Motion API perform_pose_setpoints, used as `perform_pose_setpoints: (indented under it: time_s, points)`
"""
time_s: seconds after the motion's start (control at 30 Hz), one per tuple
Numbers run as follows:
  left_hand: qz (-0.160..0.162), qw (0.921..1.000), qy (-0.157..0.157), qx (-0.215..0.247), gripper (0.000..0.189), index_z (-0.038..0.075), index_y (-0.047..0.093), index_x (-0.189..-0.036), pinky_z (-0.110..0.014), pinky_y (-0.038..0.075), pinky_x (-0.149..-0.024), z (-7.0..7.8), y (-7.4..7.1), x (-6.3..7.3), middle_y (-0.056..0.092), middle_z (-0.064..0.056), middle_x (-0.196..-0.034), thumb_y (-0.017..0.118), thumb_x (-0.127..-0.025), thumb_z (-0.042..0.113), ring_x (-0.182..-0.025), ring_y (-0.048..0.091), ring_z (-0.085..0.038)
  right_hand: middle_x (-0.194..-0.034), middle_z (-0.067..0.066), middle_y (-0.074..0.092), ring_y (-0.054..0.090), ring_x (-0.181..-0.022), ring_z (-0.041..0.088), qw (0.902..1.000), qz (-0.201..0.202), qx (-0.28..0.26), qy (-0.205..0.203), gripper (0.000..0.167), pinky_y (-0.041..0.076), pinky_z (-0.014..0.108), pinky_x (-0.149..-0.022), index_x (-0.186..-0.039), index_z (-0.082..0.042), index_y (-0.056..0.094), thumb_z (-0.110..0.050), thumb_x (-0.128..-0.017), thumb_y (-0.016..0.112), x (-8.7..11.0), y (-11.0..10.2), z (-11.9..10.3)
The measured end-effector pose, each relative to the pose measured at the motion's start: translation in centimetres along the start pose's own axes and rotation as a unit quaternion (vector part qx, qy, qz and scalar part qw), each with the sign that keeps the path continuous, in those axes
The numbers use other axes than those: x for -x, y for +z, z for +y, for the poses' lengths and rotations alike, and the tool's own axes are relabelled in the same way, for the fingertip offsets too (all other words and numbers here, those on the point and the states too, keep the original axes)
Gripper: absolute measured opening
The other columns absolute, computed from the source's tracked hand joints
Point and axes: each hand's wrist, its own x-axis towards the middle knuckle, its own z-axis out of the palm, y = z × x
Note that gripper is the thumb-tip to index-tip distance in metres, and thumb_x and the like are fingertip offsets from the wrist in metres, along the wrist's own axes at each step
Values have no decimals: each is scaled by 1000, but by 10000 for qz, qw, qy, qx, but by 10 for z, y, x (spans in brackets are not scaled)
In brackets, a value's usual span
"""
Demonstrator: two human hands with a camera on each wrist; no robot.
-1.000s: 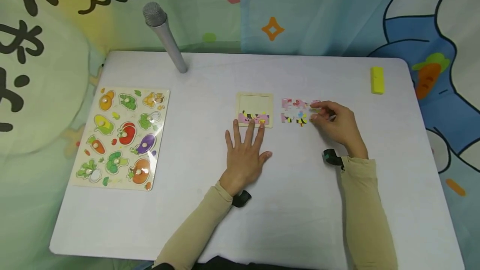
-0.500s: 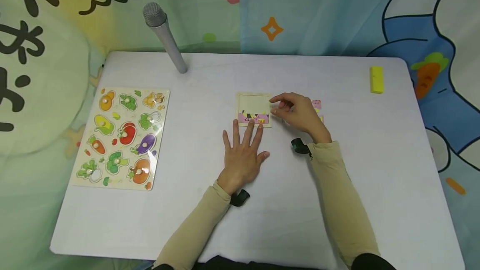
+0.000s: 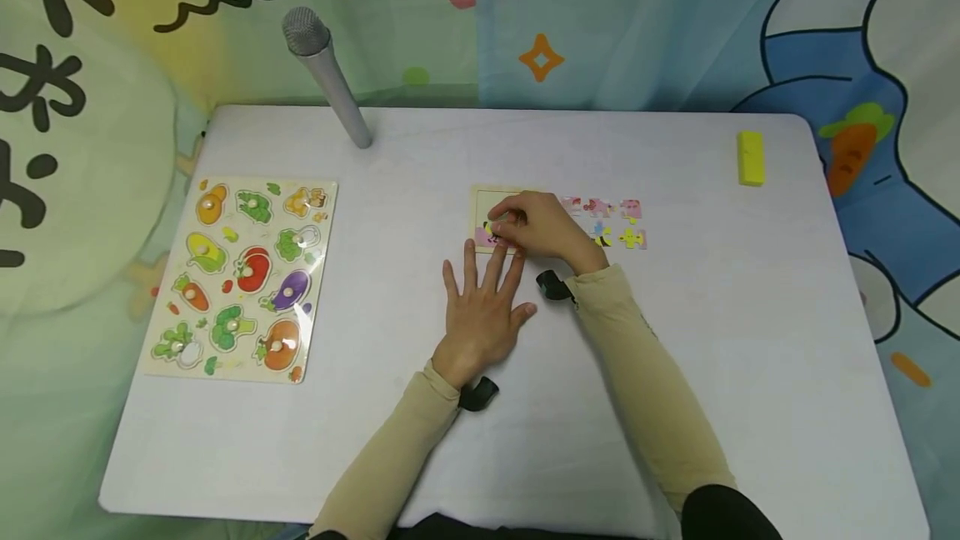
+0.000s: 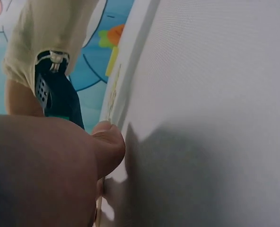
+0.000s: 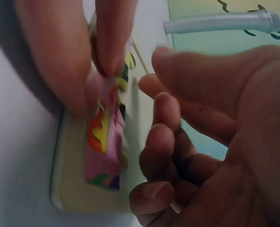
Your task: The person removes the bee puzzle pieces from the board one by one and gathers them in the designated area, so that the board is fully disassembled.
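A small wooden puzzle tray (image 3: 483,198) lies near the table's middle, with joined pink jigsaw pieces (image 5: 104,161) along its near side. My left hand (image 3: 480,323) lies palm down with fingers spread, its fingertips on the tray's near edge and those pieces. Above the tray hovers my right hand (image 3: 543,227), covering much of it in the head view. Its thumb and fingers are loosely bent, and no piece shows between them in the right wrist view. Loose jigsaw pieces (image 3: 632,238) lie in two rows to the right; the hand hides part of the lower row.
A vegetable knob puzzle board (image 3: 243,282) takes up the table's left side. Behind it stands a grey microphone (image 3: 330,77), tilted. At the far right corner is a yellow block (image 3: 750,158). A printed curtain (image 3: 637,23) hangs behind the table (image 3: 600,440).
My right hand has moved left from the loose pieces to over the tray, uncovering the pieces at the right end. The left hand has stayed nearly in place at the tray's near edge.
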Motion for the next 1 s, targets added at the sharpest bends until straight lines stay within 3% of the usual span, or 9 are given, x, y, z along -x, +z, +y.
perform_pose_setpoints:
  time_s: [0.27, 0.5, 0.57, 0.73, 1.0]
  points:
    - [-70, 10000, 5, -63, 75, 28, 16, -172, -75, 6, -126, 0, -2, 0, 3, -2, -181, 41, -109, 59, -164, -10, -47, -99, 14, 69, 61, -86, 25, 9997, -206, 50, 104, 23, 51, 42, -86, -122, -2, 76, -11, -107, 61, -4, 2, -7]
    - [-177, 9998, 9, 39, 75, 26, 16, -172, -75, 4, -126, -1, -3, -1, 1, -3, -181, 43, -109, 58, -164, -12, -46, -88, 9, 66, 59, -62, 14, 9990, -319, -183, 238, 20, 51, 33, -73, -120, -4, 74, -10, -108, 59, -5, 4, -4]
    - [-198, 9998, 14, 55, 75, 26, 16, -172, -75, 4, -126, -1, -4, -1, 0, -3, -181, 42, -109, 58, -164, -12, -46, -89, 9, 65, 58, -61, 13, 9991, -284, -221, 205, 19, 50, 32, -72, -119, -3, 73, -9, -108, 59, -5, 4, -4]
    - [-234, 9997, 9, 45, 76, 26, 15, -172, -75, 4, -126, 0, -4, -1, -2, -2, -181, 42, -109, 58, -164, -13, -46, -96, 12, 67, 62, -73, 18, 9995, -163, -273, 77, 15, 51, 33, -75, -116, -3, 73, -7, -105, 62, -5, 4, -3]
    - [-191, 9998, 5, -24, 77, 25, 17, -172, -75, 5, -126, 0, -4, -1, -2, -2, -181, 43, -109, 59, -164, -11, -47, -105, 14, 76, 72, -92, 27, 9991, -73, -417, -61, 20, 56, 43, -90, -114, -3, 72, -12, -97, 78, -7, 6, -3]
